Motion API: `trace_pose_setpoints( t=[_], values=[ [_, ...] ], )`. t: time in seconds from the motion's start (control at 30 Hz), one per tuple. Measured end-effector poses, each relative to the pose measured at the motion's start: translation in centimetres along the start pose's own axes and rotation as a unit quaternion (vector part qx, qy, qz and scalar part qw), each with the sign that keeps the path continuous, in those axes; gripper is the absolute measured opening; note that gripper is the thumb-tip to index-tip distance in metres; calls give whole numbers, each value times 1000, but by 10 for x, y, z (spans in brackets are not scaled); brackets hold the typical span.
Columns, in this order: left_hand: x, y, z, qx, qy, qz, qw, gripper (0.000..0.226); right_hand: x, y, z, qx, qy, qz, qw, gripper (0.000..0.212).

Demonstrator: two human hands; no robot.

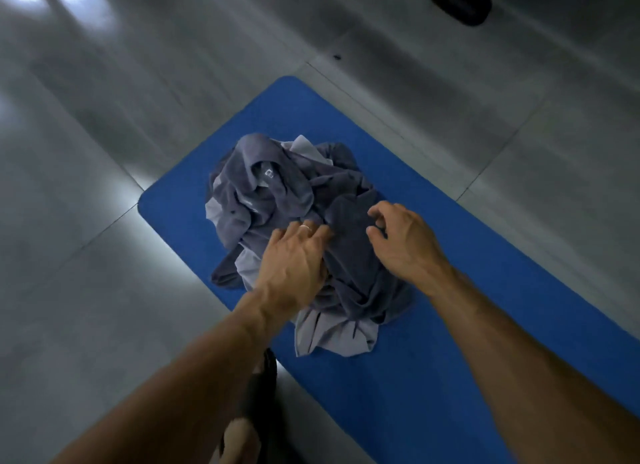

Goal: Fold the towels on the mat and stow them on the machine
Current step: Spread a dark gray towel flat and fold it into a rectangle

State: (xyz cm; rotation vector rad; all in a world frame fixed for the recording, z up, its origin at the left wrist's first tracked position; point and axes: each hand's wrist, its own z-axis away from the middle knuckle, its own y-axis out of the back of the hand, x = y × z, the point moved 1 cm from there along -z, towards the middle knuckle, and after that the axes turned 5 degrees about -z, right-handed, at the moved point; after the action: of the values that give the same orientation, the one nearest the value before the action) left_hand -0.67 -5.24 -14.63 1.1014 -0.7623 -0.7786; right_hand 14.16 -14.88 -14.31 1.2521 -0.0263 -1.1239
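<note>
On grey glossy floor tiles [104, 151], a blue foam mat [433, 342] bears crumpled grey-blue towels [277, 193]; the left hand [294, 255] presses flat-fingered, the right hand [405, 241] hovers, seemingly loosely curled, gripping nothing.

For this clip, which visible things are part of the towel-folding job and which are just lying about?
Part of the job:
- pile of towels, crumpled and unfolded
- blue mat under the pile
- left hand, resting on the pile
- right hand, fingers curled just above the cloth

Lying about:
- dark object on the floor at the top edge
- dark strap beside the mat
</note>
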Motion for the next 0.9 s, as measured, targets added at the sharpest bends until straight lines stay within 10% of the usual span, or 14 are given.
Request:
trace_pose_setpoints(
  t=[0.2, 0.3, 0.67, 0.9],
  values=[
    [-38, -41, -60, 52, -39, -149, 987, 45, 14, -55, -82, 5, -38, 0, 999, 37],
    [-45, -34, -65, 84, -67, -98, 989, 14, 18, -52, -80, 26, -47, -31, 998, 17],
    [40, 87, -43, 95, -170, 100, 976, 20, 26, 88, 56, 122, -119, -131, 977, 11],
    [164, 105, -10, -24, -241, 214, 946, 16, 89, 150, 170, 159, -166, -173, 958, 17]
  ],
)
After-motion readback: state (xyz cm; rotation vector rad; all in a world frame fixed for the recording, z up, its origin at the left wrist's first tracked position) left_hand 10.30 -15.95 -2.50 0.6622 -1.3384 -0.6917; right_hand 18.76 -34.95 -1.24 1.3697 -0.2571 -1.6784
